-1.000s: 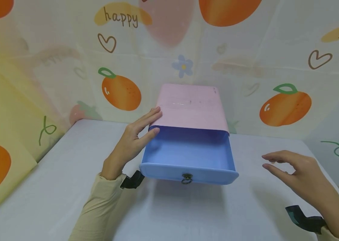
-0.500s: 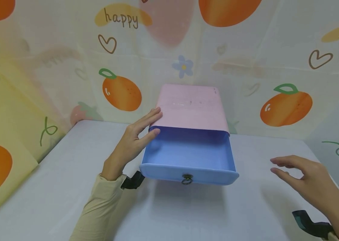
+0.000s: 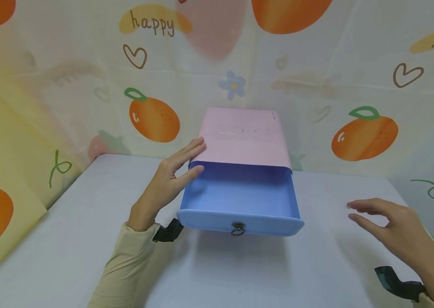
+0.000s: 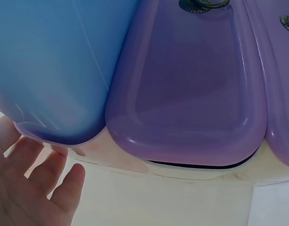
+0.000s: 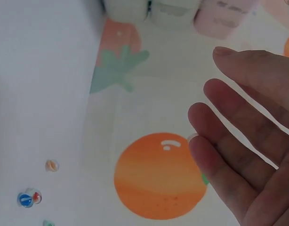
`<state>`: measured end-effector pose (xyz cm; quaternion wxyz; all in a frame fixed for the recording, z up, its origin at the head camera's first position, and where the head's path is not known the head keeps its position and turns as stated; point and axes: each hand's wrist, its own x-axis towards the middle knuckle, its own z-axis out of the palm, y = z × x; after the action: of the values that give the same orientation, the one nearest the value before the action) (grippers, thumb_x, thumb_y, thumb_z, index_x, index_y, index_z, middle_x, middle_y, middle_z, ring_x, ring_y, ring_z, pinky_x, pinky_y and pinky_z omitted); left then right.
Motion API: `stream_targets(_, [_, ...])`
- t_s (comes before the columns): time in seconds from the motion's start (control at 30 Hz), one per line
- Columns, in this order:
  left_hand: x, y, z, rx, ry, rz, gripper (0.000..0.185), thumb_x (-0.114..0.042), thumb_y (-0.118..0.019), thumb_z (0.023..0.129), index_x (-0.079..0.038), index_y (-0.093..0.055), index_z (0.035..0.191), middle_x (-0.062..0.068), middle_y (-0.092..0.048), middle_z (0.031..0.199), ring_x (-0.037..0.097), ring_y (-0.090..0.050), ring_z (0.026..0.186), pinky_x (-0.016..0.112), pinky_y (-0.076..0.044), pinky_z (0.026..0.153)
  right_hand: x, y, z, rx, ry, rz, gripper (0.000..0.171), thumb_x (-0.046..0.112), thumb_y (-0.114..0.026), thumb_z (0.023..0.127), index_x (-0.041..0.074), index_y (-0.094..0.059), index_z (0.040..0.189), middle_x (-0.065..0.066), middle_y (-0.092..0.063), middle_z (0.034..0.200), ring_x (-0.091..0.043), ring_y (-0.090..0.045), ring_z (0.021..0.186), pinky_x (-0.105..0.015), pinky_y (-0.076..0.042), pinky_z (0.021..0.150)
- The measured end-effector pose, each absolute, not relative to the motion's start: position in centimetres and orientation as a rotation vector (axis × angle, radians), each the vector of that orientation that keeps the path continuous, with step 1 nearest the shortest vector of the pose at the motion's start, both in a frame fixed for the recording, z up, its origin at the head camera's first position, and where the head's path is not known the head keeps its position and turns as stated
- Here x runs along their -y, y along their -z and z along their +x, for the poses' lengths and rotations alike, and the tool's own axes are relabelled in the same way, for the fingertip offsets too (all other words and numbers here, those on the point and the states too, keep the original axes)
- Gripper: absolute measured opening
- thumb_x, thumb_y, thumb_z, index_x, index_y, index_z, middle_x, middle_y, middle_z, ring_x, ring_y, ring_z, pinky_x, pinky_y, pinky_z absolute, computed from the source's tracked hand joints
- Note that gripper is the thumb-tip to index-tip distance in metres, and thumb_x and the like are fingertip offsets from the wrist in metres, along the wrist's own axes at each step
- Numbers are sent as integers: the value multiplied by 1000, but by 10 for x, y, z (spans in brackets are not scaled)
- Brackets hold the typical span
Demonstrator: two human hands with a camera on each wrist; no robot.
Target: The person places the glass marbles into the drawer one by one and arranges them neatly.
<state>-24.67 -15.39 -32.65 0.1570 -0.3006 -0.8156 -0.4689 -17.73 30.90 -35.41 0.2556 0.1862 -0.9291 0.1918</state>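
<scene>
A drawer cabinet with a pink top (image 3: 244, 137) stands near the back, its uppermost blue drawer (image 3: 240, 194) pulled out with nothing inside. A small dark ring handle (image 3: 238, 229) hangs on that drawer's front. My left hand (image 3: 164, 182) rests on the cabinet's upper left edge, fingers extended along the pink side and thumb by the drawer's rim. To the right of the cabinet, my right hand (image 3: 398, 224) hovers over the table, thumb and fingers apart and nothing between them. Glass marbles show in the right wrist view, among them a blue one (image 5: 26, 199) and an orange one (image 5: 52, 165).
Below the blue drawer, purple drawers (image 4: 191, 84) with dark handles are closed. The white table (image 3: 155, 273) spreads around the cabinet. Behind it hangs a cloth (image 3: 298, 77) printed with oranges and hearts.
My right hand has moved a little to the right and away from the cabinet, then stayed put over the last half second. My left hand and the drawer have not moved.
</scene>
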Motion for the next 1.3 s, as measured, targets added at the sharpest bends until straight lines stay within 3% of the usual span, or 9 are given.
stream_targets(0.17, [154,326,-247,2342,1334,-850,52,-15,-62,97,-17,-49,147,-5,-40,158,10,-29,150,47,-29,122,-321,358,-182,2501,-568,494,37,6,-89,66,13,-76,100,33,-62,95,33,-44,88,5,-39,73])
stream_targets(0.33, [153,325,-246,2346,1336,-848,52,-16,-62,97,-17,-49,148,-5,-40,158,10,-29,151,47,-29,122,-330,360,-184,2514,-582,453,37,5,-89,65,12,-75,99,35,-61,92,34,-41,89,6,-38,70])
stream_targets(0.57, [153,326,-247,2344,1334,-855,51,-17,-61,97,-18,-49,147,-6,-40,158,10,-30,150,46,-30,122,-341,359,-182,2652,-548,332,30,15,-85,76,8,-74,103,-18,-75,94,34,-32,86,4,-35,65])
stream_targets(0.67, [153,326,-247,2340,1339,-854,51,-16,-61,97,-17,-49,147,-5,-40,158,10,-30,150,47,-30,122,-347,361,-183,2669,-523,300,30,15,-84,77,7,-74,104,-19,-75,94,27,-44,85,2,-35,62])
stream_targets(0.83, [153,326,-247,2344,1337,-847,52,-16,-61,97,-17,-49,147,-6,-40,158,10,-30,150,47,-30,122,-352,365,-184,2696,-494,250,29,12,-83,78,4,-73,104,-23,-74,97,-33,-67,86,2,-35,61])
stream_targets(1.0, [153,326,-247,2336,1340,-856,51,-15,-61,97,-16,-49,147,-5,-40,158,11,-30,150,46,-30,122,-360,367,-183,2689,-498,199,28,12,-80,82,0,-72,106,-26,-72,97,-34,-65,83,3,-32,60])
stream_targets(1.13, [153,326,-246,2334,1337,-856,52,-15,-61,97,-16,-49,147,-5,-40,158,10,-31,150,47,-31,121,-366,369,-182,2675,-512,170,26,6,-77,83,-2,-70,106,-30,-71,99,-5,-65,77,4,-30,61])
stream_targets(1.23, [153,326,-246,2335,1335,-851,51,-16,-61,97,-17,-50,147,-6,-40,158,10,-31,150,47,-31,121,-367,371,-183,2680,-517,155,26,6,-77,83,-3,-70,106,-30,-71,99,-9,-68,80,3,-30,60])
stream_targets(1.3, [153,327,-246,2334,1334,-852,51,-15,-61,97,-17,-50,147,-6,-40,158,10,-31,150,46,-31,121,-367,373,-184,2707,-513,141,27,8,-77,84,-4,-69,107,-31,-70,99,-37,-67,85,-1,-39,58])
